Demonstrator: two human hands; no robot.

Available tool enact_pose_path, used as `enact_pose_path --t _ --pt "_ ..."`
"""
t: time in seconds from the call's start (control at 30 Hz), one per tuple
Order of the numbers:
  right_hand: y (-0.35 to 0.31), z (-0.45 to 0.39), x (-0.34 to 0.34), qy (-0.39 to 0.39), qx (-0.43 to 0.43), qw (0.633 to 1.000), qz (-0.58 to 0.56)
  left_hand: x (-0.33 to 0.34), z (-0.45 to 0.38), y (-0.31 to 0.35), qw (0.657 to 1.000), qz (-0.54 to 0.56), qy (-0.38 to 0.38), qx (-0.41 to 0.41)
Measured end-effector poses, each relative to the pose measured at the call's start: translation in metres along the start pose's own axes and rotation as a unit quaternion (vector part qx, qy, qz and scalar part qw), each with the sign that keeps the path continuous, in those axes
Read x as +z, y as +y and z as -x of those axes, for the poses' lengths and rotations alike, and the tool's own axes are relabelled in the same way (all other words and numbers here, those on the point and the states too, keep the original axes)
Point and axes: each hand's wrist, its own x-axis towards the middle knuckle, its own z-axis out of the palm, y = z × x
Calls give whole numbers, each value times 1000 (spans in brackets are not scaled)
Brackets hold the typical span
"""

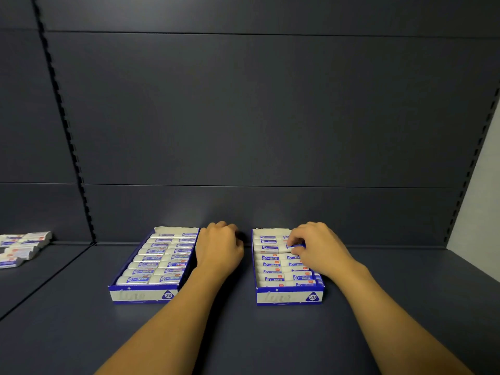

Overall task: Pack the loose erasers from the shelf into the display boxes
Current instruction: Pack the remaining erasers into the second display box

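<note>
Two bare forearms reach in from the near edge across the dark blue shelf. Just past them stand two blue-and-white display boxes, side by side but apart, each with a "2B" mark on its front panel. The left display box is packed with two neat columns of white erasers in blue sleeves, lying crosswise. The right display box is packed nearly as full, though the rows toward its back sit less evenly, with a small gap showing partway up. The left hand rests on the shelf in the space between the two boxes, close against the right wall of the left one; its fingers are curled under, and from here I cannot tell whether anything is inside them. The right hand is over the far half of the right box, fingers bent down, pinching an eraser at the back rows. Far off to the left, on the neighbouring shelf section beyond the joint, lies a small heap of loose erasers, piled unevenly. Behind everything rises the dark back panel, with a slotted upright running up its left side.
</note>
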Motion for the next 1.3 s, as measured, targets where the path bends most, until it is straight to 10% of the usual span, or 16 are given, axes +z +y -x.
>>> enact_pose_path --t 0.9,1.3 --pt "2 1 -22 106 5 984 -147 -28 9 -8 997 -67 17 38" --pt "-99 -20 -30 -26 -122 992 -6 -144 59 -100 979 -201 21 -12"
